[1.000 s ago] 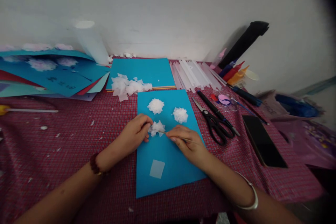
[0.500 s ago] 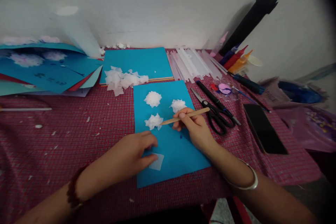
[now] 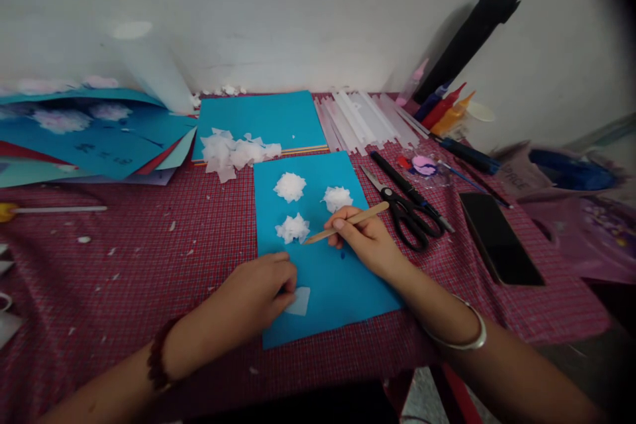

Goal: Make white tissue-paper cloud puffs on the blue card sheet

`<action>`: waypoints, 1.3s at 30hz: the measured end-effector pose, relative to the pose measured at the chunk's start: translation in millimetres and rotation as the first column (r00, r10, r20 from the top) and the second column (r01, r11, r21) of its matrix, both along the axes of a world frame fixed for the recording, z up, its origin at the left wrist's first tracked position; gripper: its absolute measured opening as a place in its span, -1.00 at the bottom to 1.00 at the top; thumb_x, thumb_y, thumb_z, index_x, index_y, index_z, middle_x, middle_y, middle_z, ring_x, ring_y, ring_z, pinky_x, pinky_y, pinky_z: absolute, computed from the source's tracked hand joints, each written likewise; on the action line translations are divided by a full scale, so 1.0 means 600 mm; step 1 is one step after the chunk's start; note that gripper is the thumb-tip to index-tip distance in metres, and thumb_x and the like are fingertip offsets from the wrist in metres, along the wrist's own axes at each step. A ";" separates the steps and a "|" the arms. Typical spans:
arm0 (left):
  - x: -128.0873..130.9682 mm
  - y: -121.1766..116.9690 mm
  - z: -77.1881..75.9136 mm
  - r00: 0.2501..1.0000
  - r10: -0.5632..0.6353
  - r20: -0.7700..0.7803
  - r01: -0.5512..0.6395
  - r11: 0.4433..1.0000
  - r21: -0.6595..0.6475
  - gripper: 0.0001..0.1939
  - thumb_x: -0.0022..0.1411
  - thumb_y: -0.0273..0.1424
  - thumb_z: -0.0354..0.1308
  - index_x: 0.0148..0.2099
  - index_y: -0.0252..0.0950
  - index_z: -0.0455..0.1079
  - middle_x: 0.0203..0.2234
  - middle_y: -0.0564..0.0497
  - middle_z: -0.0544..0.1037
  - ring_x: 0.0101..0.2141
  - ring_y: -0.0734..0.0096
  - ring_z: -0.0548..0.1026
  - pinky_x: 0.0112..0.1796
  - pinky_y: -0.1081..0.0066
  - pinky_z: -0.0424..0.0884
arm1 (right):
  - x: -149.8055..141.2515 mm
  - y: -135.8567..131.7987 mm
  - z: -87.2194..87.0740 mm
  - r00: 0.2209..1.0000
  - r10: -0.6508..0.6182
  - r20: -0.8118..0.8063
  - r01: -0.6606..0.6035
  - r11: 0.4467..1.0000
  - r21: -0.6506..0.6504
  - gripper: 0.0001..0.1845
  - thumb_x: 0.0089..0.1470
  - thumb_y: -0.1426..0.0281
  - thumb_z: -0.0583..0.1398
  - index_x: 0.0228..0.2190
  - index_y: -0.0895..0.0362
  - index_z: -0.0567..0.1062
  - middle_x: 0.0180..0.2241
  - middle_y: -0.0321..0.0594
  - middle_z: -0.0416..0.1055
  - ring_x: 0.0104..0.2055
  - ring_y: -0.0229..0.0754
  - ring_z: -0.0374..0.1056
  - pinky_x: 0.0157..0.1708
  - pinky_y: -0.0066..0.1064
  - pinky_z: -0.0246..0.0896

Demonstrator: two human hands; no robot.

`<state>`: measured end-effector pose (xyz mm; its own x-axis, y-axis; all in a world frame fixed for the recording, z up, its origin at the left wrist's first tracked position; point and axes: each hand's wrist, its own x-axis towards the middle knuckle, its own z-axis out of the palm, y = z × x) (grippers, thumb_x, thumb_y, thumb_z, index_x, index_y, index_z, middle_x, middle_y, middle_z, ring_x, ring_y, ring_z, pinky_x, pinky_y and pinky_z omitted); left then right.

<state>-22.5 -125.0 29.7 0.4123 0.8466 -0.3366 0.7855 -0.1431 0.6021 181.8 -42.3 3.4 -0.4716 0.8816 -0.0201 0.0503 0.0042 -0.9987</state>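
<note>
My right hand (image 3: 365, 238) pinches a flat wooden stick (image 3: 370, 211). The stick's pointed lower end sits just beside the lower-left white tissue-paper puff (image 3: 293, 228) on a blue sheet of paper (image 3: 322, 278). Two more puffs are on the sheet: a rounder white puff (image 3: 290, 187) above, and a right-hand white puff (image 3: 338, 199) behind my right fingers. Curled inward over the sheet's left edge is my left hand (image 3: 268, 288); its thumb is at a small white tissue square (image 3: 299, 301), partly covering it. Its fingertips are hidden, so any grip there is unclear.
Black-handled scissors (image 3: 410, 215), a black pen (image 3: 397, 175) and a phone (image 3: 501, 238) lie right. Behind are loose tissue pieces (image 3: 233, 154), a blue paper stack (image 3: 263, 112) and glue sticks (image 3: 360, 119). A screwdriver (image 3: 59, 209) and decorated sheets (image 3: 99, 152) are left.
The stick's tip has drawn slightly down, away from the lower-left puff. My left fingers have curled closer to the thumb near the tissue square. The view has shifted slightly.
</note>
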 end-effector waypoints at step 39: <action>-0.059 0.048 -0.006 0.889 0.301 0.346 -0.320 0.948 -0.003 -0.88 0.16 -0.39 0.06 -0.42 -0.27 0.35 -0.42 0.06 0.38 -0.37 0.40 0.38 -0.34 0.39 0.28 | -0.001 -0.004 0.000 0.996 0.053 0.070 -0.062 0.990 0.129 -0.79 0.19 0.31 0.06 -0.41 0.13 0.40 -0.53 -0.31 0.35 -0.50 -0.29 0.26 -0.50 -0.43 0.16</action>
